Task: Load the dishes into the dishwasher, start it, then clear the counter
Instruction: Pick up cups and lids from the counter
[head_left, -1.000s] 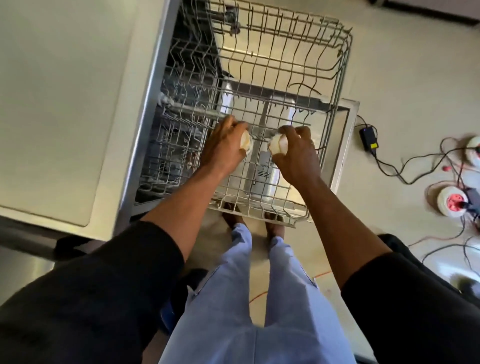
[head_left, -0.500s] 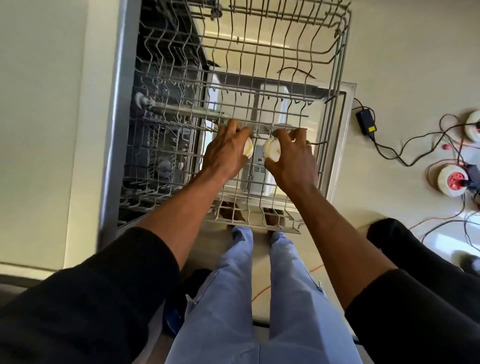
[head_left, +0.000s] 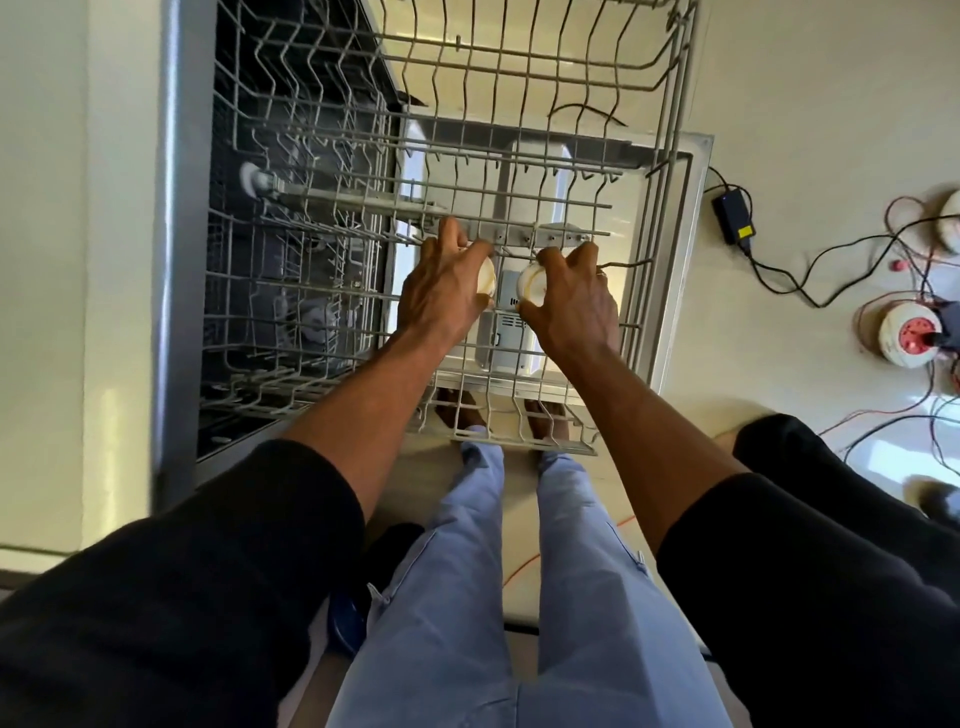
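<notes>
The dishwasher's upper wire rack (head_left: 670, 171) is pulled out over the open door (head_left: 691, 218). My left hand (head_left: 441, 291) grips a small cream cup (head_left: 487, 278) from above, down in the rack's near middle. My right hand (head_left: 576, 301) grips a second small cream cup (head_left: 531, 283) right beside it. The two cups are a few centimetres apart; most of each is hidden under my fingers. The lower rack (head_left: 291, 291) shows inside the dark tub at left.
A pale counter top (head_left: 47, 260) runs along the left. On the floor at right lie a black power adapter (head_left: 731, 218), tangled cables and a white-and-red extension reel (head_left: 911, 335). My legs stand just below the rack's front edge.
Both hands with their cups have sunk a little lower into the rack and stayed side by side. The view has shifted left and closer over the dishwasher.
</notes>
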